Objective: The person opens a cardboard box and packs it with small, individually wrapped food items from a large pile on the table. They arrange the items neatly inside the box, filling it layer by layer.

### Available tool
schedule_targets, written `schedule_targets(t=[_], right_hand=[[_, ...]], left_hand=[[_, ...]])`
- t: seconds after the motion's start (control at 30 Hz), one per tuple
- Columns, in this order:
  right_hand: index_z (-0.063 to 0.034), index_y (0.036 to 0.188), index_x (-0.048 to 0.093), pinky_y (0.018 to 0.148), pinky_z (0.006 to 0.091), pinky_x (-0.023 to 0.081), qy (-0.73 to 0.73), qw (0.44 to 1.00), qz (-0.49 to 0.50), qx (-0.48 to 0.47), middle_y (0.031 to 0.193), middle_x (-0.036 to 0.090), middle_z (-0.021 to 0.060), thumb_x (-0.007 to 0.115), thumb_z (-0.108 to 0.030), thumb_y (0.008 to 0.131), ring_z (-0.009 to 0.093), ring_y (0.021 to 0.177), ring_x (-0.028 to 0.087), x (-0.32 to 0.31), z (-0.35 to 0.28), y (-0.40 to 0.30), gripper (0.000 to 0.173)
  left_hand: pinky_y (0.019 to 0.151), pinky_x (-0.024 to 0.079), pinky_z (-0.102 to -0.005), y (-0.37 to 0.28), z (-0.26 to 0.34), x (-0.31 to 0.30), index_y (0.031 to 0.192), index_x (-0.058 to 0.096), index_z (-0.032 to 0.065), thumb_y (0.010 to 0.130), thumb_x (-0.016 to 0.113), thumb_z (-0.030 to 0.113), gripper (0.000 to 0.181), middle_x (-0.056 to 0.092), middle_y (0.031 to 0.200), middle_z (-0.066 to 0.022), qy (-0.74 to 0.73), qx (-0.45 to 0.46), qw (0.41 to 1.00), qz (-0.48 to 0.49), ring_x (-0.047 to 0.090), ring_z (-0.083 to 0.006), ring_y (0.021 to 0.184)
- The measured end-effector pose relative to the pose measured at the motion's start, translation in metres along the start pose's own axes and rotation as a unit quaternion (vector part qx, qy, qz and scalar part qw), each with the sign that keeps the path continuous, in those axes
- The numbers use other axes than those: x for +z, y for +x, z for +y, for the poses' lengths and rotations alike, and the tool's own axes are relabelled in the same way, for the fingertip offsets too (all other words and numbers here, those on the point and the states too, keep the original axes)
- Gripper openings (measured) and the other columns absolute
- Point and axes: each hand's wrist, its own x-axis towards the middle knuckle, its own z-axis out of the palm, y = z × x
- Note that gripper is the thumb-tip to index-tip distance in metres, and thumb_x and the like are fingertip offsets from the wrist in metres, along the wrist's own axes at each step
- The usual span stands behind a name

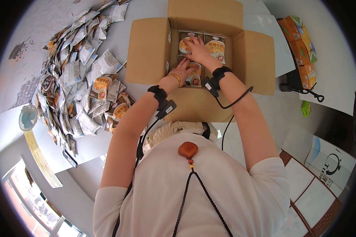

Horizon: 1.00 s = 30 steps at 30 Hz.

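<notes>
Both my hands are inside an open cardboard box [237, 56], over flat printed food packets. My right hand [200, 51] rests with spread fingers on the upper-left packet [184, 44] and partly covers it. Just below, my left hand [181, 71] lies on the left side of the lower packet [195, 74], fingers apart, its fingertips close to my right hand. Another packet [215, 49] lies face up at the upper right, brown and white with a picture of food. Part of the box floor is hidden by my hands and wrists.
A large heap of similar packets [77, 77] covers the table on the left. The box flaps [148, 50] fold outward. Orange cartons [299, 50] stand in a row at right, near a black cart handle [311, 95]. Cables hang from my wrist straps [221, 74]. A fan [28, 118] is far left.
</notes>
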Motion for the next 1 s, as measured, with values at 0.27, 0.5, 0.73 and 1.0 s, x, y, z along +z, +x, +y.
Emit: schedule_targets(t=[0.27,0.5,0.73,1.0], right_hand=[[-0.0307,0.125,0.040,0.091,0.0554,0.034,-0.011,0.998,0.058,-0.010,0.141,0.014,0.0067,0.063,-0.038,0.070,0.036,0.129,0.009,0.015,-0.001,0.013,0.060],[-0.0270,0.118,0.047,0.088,0.0545,0.036,-0.063,0.993,0.059,0.075,0.138,0.021,0.0089,0.061,-0.031,0.071,0.040,0.125,0.018,0.000,-0.033,0.018,0.049],[-0.0185,0.108,0.053,0.084,0.0590,0.032,-0.049,0.991,0.099,0.076,0.137,0.022,0.0099,0.059,-0.025,0.074,0.039,0.125,0.016,0.009,-0.034,0.032,0.035],[-0.0180,0.111,0.053,0.086,0.0604,0.031,-0.022,0.988,0.127,0.081,0.130,0.029,0.0110,0.055,-0.022,0.077,0.036,0.124,0.020,0.013,-0.025,0.040,0.034]], left_hand=[[0.101,0.031,-0.0345,0.004,0.004,0.001,0.126,0.036,0.0292,0.055,0.069,0.000,0.084,0.012,0.140,-0.0113,0.023,0.014,0.999,-0.031,0.013,-0.0270,0.130],[0.102,0.029,-0.0346,0.004,0.005,-0.004,0.124,0.040,0.0242,0.059,0.067,0.003,0.073,0.013,0.140,-0.0119,-0.009,-0.012,0.998,-0.060,0.013,-0.0276,0.130],[0.098,0.034,-0.0315,0.007,-0.003,0.010,0.124,0.040,0.0111,0.071,0.056,0.005,0.055,0.012,0.141,-0.0089,-0.014,-0.017,0.999,-0.030,0.015,-0.0249,0.130],[0.100,0.031,-0.0329,0.006,-0.001,0.005,0.128,0.035,0.0175,0.069,0.060,0.006,0.065,0.009,0.142,-0.0116,-0.023,-0.034,0.998,-0.048,0.015,-0.0286,0.130]])
